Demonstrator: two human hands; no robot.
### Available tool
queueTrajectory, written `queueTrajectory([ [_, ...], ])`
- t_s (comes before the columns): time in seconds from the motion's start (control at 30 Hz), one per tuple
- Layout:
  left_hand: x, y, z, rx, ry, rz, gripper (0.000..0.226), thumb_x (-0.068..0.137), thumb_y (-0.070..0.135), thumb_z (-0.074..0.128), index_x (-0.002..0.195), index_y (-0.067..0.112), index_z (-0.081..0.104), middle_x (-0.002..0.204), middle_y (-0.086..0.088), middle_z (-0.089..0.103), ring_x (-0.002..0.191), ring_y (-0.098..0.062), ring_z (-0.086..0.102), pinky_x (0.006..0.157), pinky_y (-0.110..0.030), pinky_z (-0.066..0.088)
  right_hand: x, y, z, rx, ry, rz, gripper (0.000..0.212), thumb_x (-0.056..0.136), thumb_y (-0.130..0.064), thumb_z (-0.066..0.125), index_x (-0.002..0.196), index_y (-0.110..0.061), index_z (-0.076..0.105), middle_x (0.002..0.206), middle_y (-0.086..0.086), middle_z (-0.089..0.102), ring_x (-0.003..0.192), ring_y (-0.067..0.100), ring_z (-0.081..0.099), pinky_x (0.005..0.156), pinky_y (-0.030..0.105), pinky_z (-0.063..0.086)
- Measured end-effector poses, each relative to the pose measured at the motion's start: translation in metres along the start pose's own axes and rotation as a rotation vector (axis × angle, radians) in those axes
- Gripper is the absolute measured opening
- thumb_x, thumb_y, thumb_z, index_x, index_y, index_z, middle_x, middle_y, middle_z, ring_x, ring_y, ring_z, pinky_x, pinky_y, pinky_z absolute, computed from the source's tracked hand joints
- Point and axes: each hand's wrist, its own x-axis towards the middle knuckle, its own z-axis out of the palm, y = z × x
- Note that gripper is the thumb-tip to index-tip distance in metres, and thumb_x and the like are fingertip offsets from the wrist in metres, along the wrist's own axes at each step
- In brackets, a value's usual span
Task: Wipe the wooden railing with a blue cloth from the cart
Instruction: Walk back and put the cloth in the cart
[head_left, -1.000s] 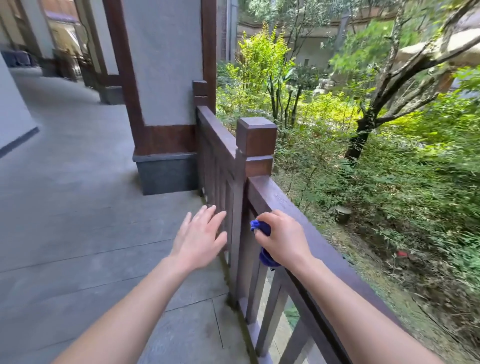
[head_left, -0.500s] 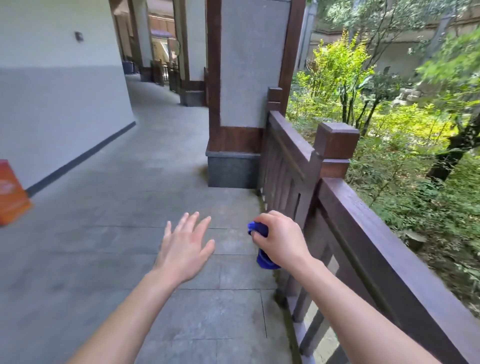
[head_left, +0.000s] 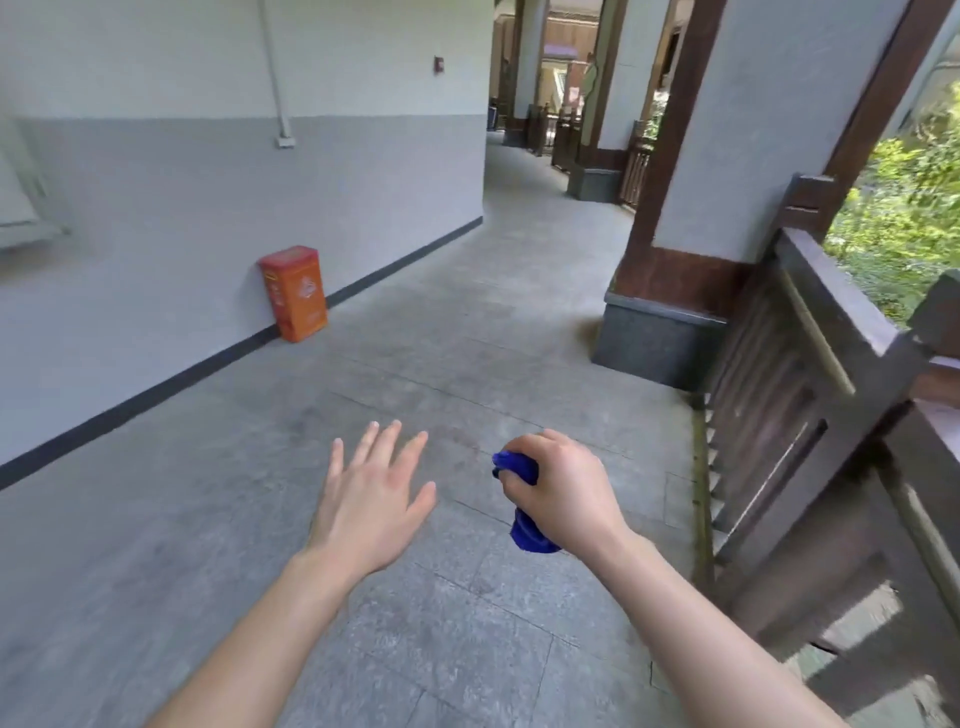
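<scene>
My right hand (head_left: 563, 491) grips a bunched blue cloth (head_left: 524, 519), held in the air over the stone floor. Bits of cloth stick out above and below my fist. The dark wooden railing (head_left: 826, 306) runs along the right side, well apart from that hand. My left hand (head_left: 371, 499) hovers open beside it, fingers spread, holding nothing. No cart is in view.
An orange box (head_left: 295, 293) stands against the grey wall (head_left: 208, 218) on the left. A pillar with a grey stone base (head_left: 657, 343) stands where the railing ends. The tiled corridor floor (head_left: 467, 322) stretches ahead between wall and railing. Green bushes (head_left: 904, 208) lie beyond the railing.
The view has swung left, away from the railing toward the corridor. My right hand with the cloth has come off the rail and is now over the floor.
</scene>
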Motion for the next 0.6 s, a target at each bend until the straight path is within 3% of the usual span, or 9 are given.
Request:
queueTrajectory([
  [0.37, -0.194, -0.063, -0.043, 0.137, 0.024, -0.460, 0.062, 0.096, 0.053, 0.030, 0.153, 0.034, 0.017, 0.165, -0.002, 0.011, 0.152, -0.021, 0.002, 0.123, -0.048, -0.001, -0.045, -0.121, 0.069, 0.242, -0.238, -0.370, 0.005, 0.080, -0.026, 0.064, 0.082, -0.028, 0.068, 0.078, -0.008, 0.060, 0.072, 0.012, 0.058, 0.064, 0.031, 0.049],
  [0.6, -0.335, -0.100, -0.088, 0.203, 0.087, -0.788, 0.066, 0.090, 0.057, 0.024, 0.152, 0.034, 0.024, 0.164, -0.003, 0.018, 0.152, -0.022, 0.008, 0.124, -0.047, 0.003, -0.110, -0.229, 0.106, 0.360, -0.424, -0.602, 0.010, 0.080, -0.028, 0.064, 0.089, -0.028, 0.069, 0.083, -0.006, 0.063, 0.081, 0.015, 0.060, 0.071, 0.033, 0.049],
])
